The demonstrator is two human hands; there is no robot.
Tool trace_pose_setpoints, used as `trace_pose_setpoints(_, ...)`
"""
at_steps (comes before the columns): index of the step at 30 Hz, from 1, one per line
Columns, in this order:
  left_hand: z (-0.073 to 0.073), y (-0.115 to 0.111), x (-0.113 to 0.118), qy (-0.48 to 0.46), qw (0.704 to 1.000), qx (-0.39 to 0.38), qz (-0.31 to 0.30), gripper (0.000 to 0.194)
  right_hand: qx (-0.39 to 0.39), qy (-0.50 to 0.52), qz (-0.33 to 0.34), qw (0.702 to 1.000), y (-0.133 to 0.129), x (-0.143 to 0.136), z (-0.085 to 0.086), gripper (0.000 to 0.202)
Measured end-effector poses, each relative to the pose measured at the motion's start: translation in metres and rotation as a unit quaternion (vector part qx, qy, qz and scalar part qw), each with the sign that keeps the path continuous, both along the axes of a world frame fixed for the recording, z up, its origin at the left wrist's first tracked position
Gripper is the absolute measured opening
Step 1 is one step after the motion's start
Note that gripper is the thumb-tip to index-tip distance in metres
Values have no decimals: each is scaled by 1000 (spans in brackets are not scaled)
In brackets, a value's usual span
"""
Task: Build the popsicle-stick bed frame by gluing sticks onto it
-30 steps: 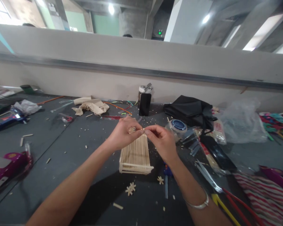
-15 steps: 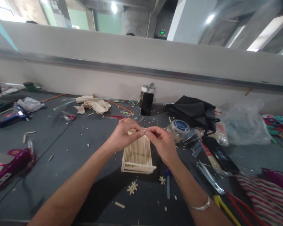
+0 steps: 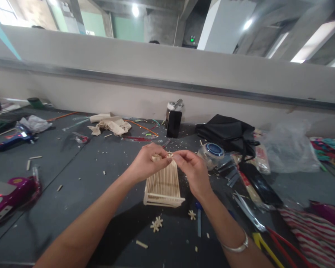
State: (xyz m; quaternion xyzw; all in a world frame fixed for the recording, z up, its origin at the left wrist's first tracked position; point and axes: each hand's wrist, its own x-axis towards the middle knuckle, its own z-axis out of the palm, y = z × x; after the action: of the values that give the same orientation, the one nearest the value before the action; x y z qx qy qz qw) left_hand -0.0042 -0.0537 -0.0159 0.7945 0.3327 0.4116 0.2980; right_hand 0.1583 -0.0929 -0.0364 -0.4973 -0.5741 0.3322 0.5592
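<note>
A small model made of thin wooden sticks, flat-bedded with a railing at its near end, lies before me. At its far end my left hand is closed, thumb and fingers pinching a small wooden piece. My right hand is closed on the same piece from the other side, fingertips nearly meeting the left ones. Fingers hide most of the piece. Nearer me lie star-shaped pieces of short sticks, two of them overlapping, and a single star to their right.
Scissors, a phone and a striped cloth lie right. A clear jar with a blue lid stands beside a black bag. Another phone leans upright behind. Left are a magenta device and a blue glue gun.
Both hands keep their pinch at the far end of the stick model, with only a very slight shift of the fingers. The model and loose pieces stay where they were.
</note>
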Motion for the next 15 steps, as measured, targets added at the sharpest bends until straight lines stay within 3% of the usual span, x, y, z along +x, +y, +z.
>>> trace_pose_setpoints(15,1,-1,0,18,998,57,-36,11,38,-57,9,998,-3,-4,-4,16)
